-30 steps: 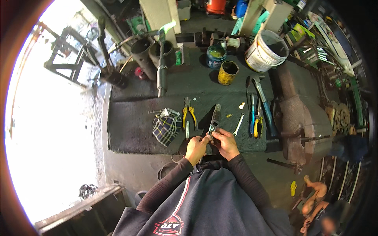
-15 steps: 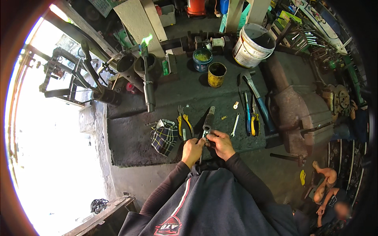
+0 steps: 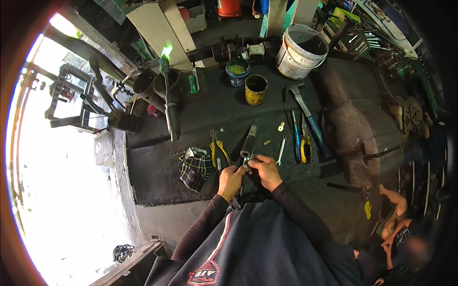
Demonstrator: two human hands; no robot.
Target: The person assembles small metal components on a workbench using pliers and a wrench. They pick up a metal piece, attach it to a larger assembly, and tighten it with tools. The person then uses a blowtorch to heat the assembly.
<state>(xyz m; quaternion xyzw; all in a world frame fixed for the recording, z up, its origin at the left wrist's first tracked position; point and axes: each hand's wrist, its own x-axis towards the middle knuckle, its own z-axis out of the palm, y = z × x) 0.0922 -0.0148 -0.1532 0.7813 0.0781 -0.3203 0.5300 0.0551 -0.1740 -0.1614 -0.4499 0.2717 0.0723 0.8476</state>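
Observation:
My left hand (image 3: 231,182) and my right hand (image 3: 266,172) meet at the near edge of the dark bench, fingers pinched together. Between their fingertips is a small silvery metal part (image 3: 246,161), mostly covered by the fingers. A thin dark rod (image 3: 242,187) shows below them; whether it joins that part cannot be told. Just beyond the fingertips is a dark hollow metal tube (image 3: 248,141), its open end toward me. Left of my hands lie yellow-handled pliers (image 3: 213,148) and a checkered cloth (image 3: 194,175). A combination wrench (image 3: 282,151) lies to the right.
A torch (image 3: 172,119) with a green flame rests at the back left. Farther back stand a yellow can (image 3: 255,95), a blue tub (image 3: 237,78) and a white bucket (image 3: 296,62). A blue-handled wrench (image 3: 312,121) lies right, before a large vise (image 3: 365,128). Another person (image 3: 393,229) sits lower right.
The view has shifted slightly, so the bench and tools appear a little farther left. Both hands keep nearly the same pinch at the tube's near end.

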